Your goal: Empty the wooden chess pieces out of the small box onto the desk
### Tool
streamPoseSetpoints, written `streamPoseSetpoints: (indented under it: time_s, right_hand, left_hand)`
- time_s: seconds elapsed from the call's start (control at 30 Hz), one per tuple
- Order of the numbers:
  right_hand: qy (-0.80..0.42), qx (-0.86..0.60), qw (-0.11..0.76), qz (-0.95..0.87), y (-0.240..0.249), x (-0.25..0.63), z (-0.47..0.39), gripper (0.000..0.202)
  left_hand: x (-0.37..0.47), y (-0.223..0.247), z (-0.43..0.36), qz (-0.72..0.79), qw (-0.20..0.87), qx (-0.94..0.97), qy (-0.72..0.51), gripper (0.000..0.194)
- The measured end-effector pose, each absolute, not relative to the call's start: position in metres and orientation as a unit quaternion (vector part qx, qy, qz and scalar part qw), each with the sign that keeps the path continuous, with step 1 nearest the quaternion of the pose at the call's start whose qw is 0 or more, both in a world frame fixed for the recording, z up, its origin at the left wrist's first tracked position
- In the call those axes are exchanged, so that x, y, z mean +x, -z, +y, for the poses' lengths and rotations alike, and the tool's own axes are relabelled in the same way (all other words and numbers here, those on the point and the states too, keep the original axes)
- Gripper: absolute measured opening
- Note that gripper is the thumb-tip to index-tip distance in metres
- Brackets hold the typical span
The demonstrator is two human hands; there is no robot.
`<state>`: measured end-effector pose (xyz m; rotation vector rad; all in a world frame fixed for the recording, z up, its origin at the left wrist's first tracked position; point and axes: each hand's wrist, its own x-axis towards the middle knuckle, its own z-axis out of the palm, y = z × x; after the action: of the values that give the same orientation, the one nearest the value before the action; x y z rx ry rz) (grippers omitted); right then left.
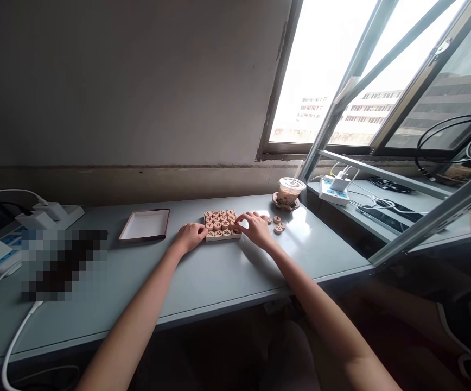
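Note:
A shallow box (pixel 224 238) of round wooden Chinese chess pieces (pixel 217 224) sits near the middle of the desk, the pieces set in rows with red and dark characters. My left hand (pixel 190 238) is closed at the box's left side, its fingertips on the near-left corner. From the right, my right hand (pixel 255 227) reaches over the box edge, thumb and forefinger pinched at a chess piece (pixel 233 223) in the right-hand column. Its fingers partly cover that side. Just beyond the right hand, several loose chess pieces (pixel 277 220) lie on the desk.
A box lid (pixel 144 225) lies inside-up to the left. A drink cup with a straw (pixel 291 191) stands on a coaster at the back right. Power strips (pixel 62 214) and cables occupy the left end. A metal frame (pixel 320 136) rises at right, with another person beyond.

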<state>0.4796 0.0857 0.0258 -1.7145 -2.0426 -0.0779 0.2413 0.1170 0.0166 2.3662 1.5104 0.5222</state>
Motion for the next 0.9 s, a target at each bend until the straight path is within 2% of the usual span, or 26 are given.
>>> streamPoseSetpoints:
  time_s: [0.17, 0.4, 0.63, 0.77, 0.9]
  right_hand:
    - [0.038, -0.615, 0.249, -0.748, -0.023, 0.478, 0.086, 0.025]
    - [0.019, -0.610, 0.267, -0.746, -0.023, 0.475, 0.086, 0.019]
    - [0.021, -0.634, 0.276, -0.722, -0.020, 0.486, 0.088, 0.022]
    - [0.106, -0.701, 0.220, -0.669, -0.018, 0.513, 0.092, 0.028]
    - [0.120, -0.727, 0.128, -0.664, -0.011, 0.540, 0.091, 0.031]
  left_hand:
    - [0.241, -0.015, 0.118, 0.526, 0.140, 0.820, -0.179, 0.032]
    - [0.241, -0.017, 0.117, 0.524, 0.142, 0.821, -0.178, 0.032]
    - [0.241, -0.015, 0.118, 0.520, 0.133, 0.825, -0.178, 0.034]
    - [0.241, -0.017, 0.116, 0.517, 0.135, 0.826, -0.179, 0.034]
    - [0.241, -0.019, 0.114, 0.516, 0.142, 0.825, -0.181, 0.033]
